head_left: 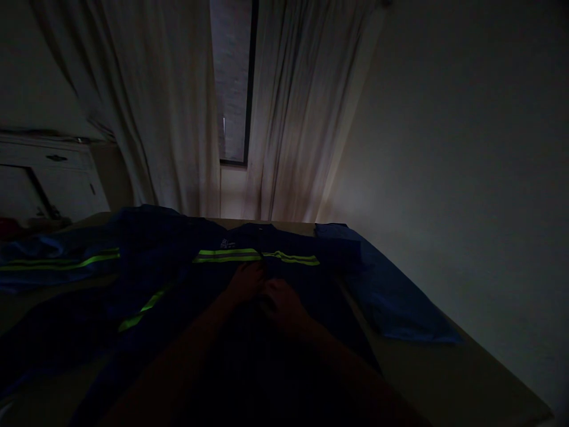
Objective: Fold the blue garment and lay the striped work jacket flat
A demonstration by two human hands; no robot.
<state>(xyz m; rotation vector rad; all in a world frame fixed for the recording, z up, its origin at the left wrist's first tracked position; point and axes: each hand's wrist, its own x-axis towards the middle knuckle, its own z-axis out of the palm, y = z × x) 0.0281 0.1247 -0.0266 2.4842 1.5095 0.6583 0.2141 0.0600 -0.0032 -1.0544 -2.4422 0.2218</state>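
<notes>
My bare forearms reach to my left hand and right hand on a navy work jacket.

Both hands sit just beside each other at the jacket's centre front, below a lime reflective stripe (too dark here to tell whether either grip is open or closed). The jacket lies spread across a beige table, with a brighter blue fold of cloth to my right, and a white cabinet and pale curtains beyond.

the navy work jacket carries neon yellow-green reflective stripes.
</notes>
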